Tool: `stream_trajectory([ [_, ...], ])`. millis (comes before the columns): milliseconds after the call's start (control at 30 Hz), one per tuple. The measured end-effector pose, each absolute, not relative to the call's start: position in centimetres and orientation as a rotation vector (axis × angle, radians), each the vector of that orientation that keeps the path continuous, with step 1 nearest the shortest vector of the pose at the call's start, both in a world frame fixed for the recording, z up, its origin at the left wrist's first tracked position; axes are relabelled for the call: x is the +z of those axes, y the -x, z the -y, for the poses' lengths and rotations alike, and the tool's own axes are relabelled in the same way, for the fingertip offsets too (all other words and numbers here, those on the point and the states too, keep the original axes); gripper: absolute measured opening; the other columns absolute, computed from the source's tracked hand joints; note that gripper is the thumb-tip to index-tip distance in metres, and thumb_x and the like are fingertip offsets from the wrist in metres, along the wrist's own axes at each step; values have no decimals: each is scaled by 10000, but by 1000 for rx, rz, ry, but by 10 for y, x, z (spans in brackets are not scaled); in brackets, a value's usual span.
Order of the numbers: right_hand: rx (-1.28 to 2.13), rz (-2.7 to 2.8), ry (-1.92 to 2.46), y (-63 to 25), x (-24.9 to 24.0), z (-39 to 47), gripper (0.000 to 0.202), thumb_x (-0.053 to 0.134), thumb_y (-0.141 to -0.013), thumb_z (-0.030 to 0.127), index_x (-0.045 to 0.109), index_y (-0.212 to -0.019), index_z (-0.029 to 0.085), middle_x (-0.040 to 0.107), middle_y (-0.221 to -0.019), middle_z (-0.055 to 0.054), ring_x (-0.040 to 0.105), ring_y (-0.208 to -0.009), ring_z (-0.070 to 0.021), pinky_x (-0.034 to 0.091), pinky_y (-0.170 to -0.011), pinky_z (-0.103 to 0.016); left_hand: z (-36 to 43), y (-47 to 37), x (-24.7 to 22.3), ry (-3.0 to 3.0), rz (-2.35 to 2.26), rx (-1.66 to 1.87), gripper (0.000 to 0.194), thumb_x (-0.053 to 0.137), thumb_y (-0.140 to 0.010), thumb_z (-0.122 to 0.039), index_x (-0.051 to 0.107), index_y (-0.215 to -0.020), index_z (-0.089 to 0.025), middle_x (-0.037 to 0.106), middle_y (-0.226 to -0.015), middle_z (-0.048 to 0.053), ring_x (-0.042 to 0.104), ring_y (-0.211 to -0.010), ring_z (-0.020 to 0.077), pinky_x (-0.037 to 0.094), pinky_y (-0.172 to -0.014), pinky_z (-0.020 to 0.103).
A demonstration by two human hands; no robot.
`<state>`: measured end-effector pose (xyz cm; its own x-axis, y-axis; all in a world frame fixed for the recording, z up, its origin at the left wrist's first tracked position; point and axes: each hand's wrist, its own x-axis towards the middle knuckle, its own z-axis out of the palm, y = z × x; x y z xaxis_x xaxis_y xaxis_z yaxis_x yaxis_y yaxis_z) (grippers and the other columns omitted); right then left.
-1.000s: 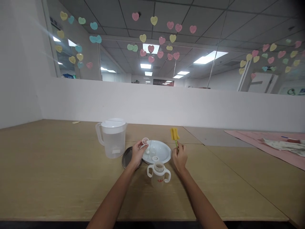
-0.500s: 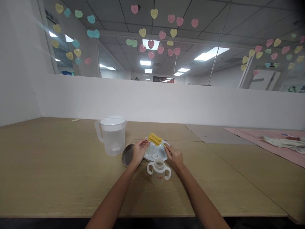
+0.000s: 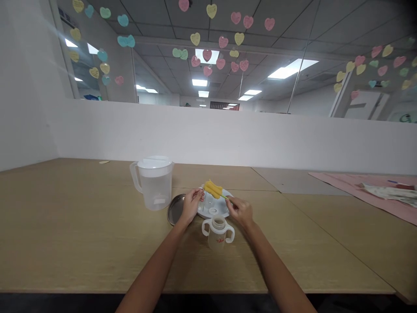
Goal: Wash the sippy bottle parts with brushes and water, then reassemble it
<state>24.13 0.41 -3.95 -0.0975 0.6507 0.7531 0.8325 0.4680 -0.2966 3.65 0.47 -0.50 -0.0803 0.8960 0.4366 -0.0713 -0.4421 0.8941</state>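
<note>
My right hand [image 3: 240, 210] is closed round the thin green handle of a yellow sponge bottle brush [image 3: 213, 190], its head pointing left. At the brush's tip, my left hand [image 3: 193, 204] has its fingers pinched together; what they hold, if anything, I cannot make out. Below both hands sits a white plate [image 3: 224, 211] with a clear domed piece [image 3: 209, 201] and a white ring [image 3: 213, 211] on it. In front of it, a baby bottle [image 3: 217, 234] with two white handles stands upright and uncapped, red print on its side.
Left of the plate lies a round dark metal tray [image 3: 175, 210], partly behind my left hand. A clear lidded pitcher [image 3: 155, 187] holding water stands beyond it. Cloths lie on a pink mat [image 3: 345, 182] at the far right. A white wall [image 3: 215, 139] closes the table's back.
The brush head has shifted very slightly in the right hand's grip, and more of its green handle shows. The left fingers have drawn a little back from its tip. The view has tilted slightly.
</note>
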Motion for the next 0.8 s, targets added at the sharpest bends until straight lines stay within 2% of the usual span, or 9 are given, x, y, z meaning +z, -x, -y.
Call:
stream_trajectory([
  [233,-237,1833,1188,-245,-36,-1,395,388,-856,381,715,-913,167,681,-690,-62,550,-548,-121,409,-594,-225,1,-37,-2,-1506,-931,1592,411,507,-763,-557,508,-613,-174,523,-559,-14,505,-578,118,411,-617,231],
  [400,-243,1857,1142,-246,-38,-2,375,395,-830,340,714,-906,158,640,-598,-44,532,-520,-124,401,-576,-228,2,-38,-2,-1461,-915,1501,448,452,-784,-580,460,-579,-182,460,-477,-30,426,-465,98,350,-511,223],
  [533,-205,1863,1164,-247,-41,-3,385,362,-804,255,699,-963,162,679,-702,-58,577,-600,-140,424,-629,-233,-1,-38,-3,-1371,-893,1460,437,479,-766,-572,462,-575,-179,420,-448,-44,395,-431,87,336,-487,219],
  [667,-192,1801,1258,-243,-42,-4,415,336,-785,206,688,-1002,168,700,-843,-73,599,-701,-162,432,-686,-247,-5,-37,-3,-1274,-844,1567,348,572,-720,-490,501,-620,-164,511,-556,-28,485,-534,89,397,-577,213],
  [800,-320,1746,1300,-238,-40,-2,404,358,-779,191,688,-1011,171,680,-758,-67,563,-657,-165,403,-676,-260,-9,-35,-3,-1104,-758,1655,322,690,-624,-407,580,-790,-155,617,-774,12,582,-729,115,445,-717,239],
])
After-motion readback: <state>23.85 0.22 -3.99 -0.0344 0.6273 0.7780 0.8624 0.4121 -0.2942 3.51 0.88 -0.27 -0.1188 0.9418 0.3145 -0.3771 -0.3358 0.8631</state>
